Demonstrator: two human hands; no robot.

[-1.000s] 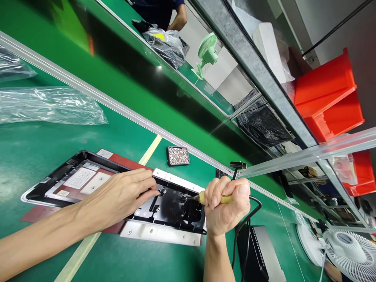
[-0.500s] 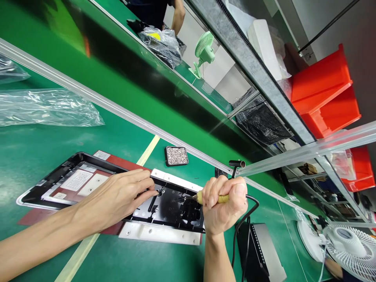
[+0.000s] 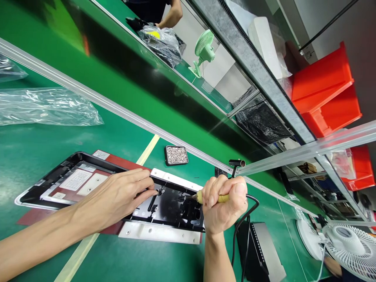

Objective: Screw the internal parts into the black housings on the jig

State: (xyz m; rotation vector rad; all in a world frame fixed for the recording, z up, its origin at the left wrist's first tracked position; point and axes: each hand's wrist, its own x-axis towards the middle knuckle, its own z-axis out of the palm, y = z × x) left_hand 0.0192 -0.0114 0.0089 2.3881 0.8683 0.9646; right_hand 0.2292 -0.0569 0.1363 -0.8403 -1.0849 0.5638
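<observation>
My right hand (image 3: 225, 203) is wrapped around the yellow handle of a soldering iron (image 3: 222, 198), its metal tip pointing left and down into a black plastic housing (image 3: 169, 205). A black cord runs from the iron's back end. My left hand (image 3: 129, 192) lies over the middle of the housing, fingers curled with the thumb near a small post; whatever is between the fingertips is hidden. The housing sits between two white fixture bars (image 3: 160, 232) on a reddish-brown base plate (image 3: 116, 159). A small black tray (image 3: 176, 155) of tiny metal pieces stands behind.
Clear plastic bags (image 3: 49, 106) lie at the left. A metal rail (image 3: 117, 111) crosses behind the housing. At the right are a black-and-silver box (image 3: 261, 250) and a white fan (image 3: 342, 239). Red bins (image 3: 326, 86) hang above. A person's arm (image 3: 173, 15) shows across the bench.
Both my hands and the soldering iron stay nearly in place. The view shifts very slightly, and the other person's arm across the bench has moved down toward the plastic bag.
</observation>
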